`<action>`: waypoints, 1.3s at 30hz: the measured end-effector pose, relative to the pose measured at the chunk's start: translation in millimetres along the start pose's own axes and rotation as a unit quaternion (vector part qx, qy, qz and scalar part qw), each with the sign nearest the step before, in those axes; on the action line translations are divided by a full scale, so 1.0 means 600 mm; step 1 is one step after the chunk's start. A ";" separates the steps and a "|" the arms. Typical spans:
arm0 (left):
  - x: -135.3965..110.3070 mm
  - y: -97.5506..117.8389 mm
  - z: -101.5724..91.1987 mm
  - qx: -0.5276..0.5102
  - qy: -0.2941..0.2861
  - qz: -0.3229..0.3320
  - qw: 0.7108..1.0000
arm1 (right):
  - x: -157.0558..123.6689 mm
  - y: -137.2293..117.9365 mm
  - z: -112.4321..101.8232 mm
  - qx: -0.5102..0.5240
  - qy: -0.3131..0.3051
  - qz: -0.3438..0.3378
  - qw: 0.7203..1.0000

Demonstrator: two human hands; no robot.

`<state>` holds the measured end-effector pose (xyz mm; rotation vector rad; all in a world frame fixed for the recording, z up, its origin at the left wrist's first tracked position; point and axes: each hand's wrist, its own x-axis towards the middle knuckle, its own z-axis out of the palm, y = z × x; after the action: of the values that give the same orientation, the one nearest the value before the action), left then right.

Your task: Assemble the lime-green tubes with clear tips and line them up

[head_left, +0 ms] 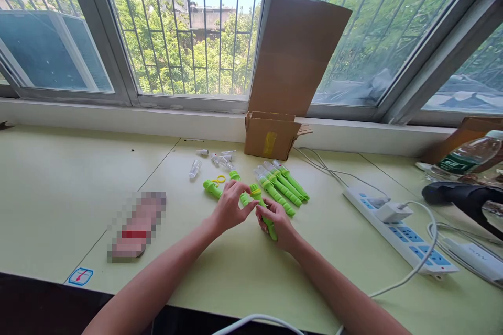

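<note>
A green plastic tube (271, 229) with a threaded top is wrapped in the fingers of my right hand (280, 222), tilted towards the window. A yellow ring (255, 191) sits around its neck. My left hand (232, 205) curves thumb and index finger against that ring; the exact contact is partly hidden. Behind my left hand lie two more green tubes, one with its threaded end (212, 188) bare, the other mostly covered. Loose yellow rings (218, 180) rest beside them. To the right, several green tubes with clear caps (280, 188) lie side by side.
Clear caps (195, 169) and small white-ended parts (203, 152) lie at the back. A cardboard box (271, 136) stands against the sill. A power strip (401, 235) with cables, and a bottle (469, 154), are on the right. A blurred-out object (137, 225) lies left.
</note>
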<state>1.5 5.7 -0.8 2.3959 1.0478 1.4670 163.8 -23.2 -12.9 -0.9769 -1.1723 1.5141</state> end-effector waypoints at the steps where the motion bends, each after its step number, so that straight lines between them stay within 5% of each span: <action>1: 0.000 0.000 0.000 -0.001 0.000 -0.001 1.000 | 0.000 0.001 0.001 -0.004 0.008 0.004 1.000; 7: 0.000 -0.003 0.000 -0.002 0.003 -0.004 1.000 | 0.000 -0.001 0.004 -0.023 0.040 0.023 0.999; 25: 0.001 -0.002 -0.002 -0.003 0.001 -0.003 1.000 | 0.005 -0.004 -0.001 -0.078 -0.009 -0.012 0.997; 39: 0.000 -0.002 -0.001 -0.003 -0.002 -0.007 1.000 | 0.000 -0.001 0.000 0.000 0.013 0.028 1.000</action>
<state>0.3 6.5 -0.9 2.3816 1.0559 1.4586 163.8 -23.0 -12.3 -1.0348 -1.1352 1.5414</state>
